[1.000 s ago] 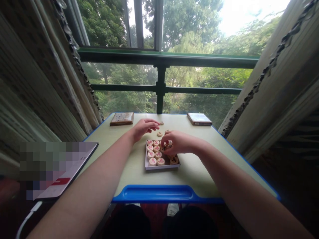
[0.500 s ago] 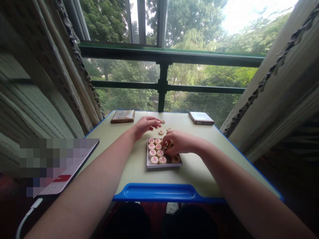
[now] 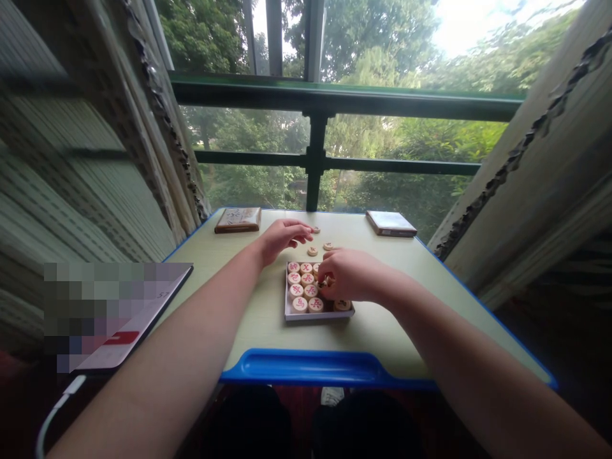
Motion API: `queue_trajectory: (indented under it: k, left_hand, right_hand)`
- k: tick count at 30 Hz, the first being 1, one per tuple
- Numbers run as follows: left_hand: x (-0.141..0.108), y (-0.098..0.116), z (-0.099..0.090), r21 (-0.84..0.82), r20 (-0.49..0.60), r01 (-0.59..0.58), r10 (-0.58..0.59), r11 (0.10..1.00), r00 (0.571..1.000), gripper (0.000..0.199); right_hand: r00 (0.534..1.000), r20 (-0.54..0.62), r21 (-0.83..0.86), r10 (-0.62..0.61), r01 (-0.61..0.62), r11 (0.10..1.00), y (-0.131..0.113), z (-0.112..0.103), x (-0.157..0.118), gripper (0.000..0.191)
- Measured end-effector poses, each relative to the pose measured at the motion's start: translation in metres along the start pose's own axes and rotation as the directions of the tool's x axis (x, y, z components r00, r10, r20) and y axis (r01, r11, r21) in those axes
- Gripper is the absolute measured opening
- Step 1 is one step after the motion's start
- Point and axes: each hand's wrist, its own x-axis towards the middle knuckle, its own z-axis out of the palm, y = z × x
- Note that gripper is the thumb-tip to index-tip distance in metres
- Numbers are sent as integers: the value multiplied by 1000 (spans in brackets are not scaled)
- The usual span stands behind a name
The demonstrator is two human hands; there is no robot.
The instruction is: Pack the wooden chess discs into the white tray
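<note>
A shallow white box [image 3: 319, 315] on the table holds several round wooden pieces with red characters, such as the front-left piece [image 3: 299, 305], and a dark-marked piece [image 3: 342, 304] at its front right. My right hand [image 3: 351, 274] is over the box's right side, fingers curled down and closed; what they pinch, if anything, is too small to name. Beyond the box, my left hand [image 3: 285, 239] hovers with fingers loosely apart, near a loose piece [image 3: 316, 229]. Two more pieces lie behind the box, one [image 3: 312, 251] left of the other [image 3: 327, 245].
On the pale table [image 3: 258, 319] a brown flat box [image 3: 238, 220] stands at the back left and a white-topped box [image 3: 392, 224] at the back right. A blue tray edge [image 3: 310, 368] runs along the front. A screen [image 3: 143, 312] with a white cable is at left.
The view has shifted slightly. My right hand's fingers have closed and moved a little within the box, and the loose piece behind it shows more fully. My left hand stays nearly in place.
</note>
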Motion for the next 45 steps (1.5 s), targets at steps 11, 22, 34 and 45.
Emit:
queue_trajectory:
  k: [11, 22, 34, 45]
  left_hand:
    - [2, -3, -2, -32, 27, -2, 2, 999, 1000, 21]
    - [1, -3, -1, -37, 14, -3, 3, 999, 1000, 19]
    - [0, -1, -1, -41, 27, 14, -13, 999, 1000, 21]
    - [0, -1, -1, -15, 11, 14, -14, 1000, 1000, 21]
  right_hand:
    - [999, 22, -91, 35, -33, 995, -6, -1, 0, 21]
    - [995, 49, -92, 83, -78, 993, -8, -1, 0, 24]
    - [995, 27, -66, 93, -91, 994, -10, -1, 1, 20]
    - [996, 8, -75, 94, -93, 993, -10, 0, 1, 19]
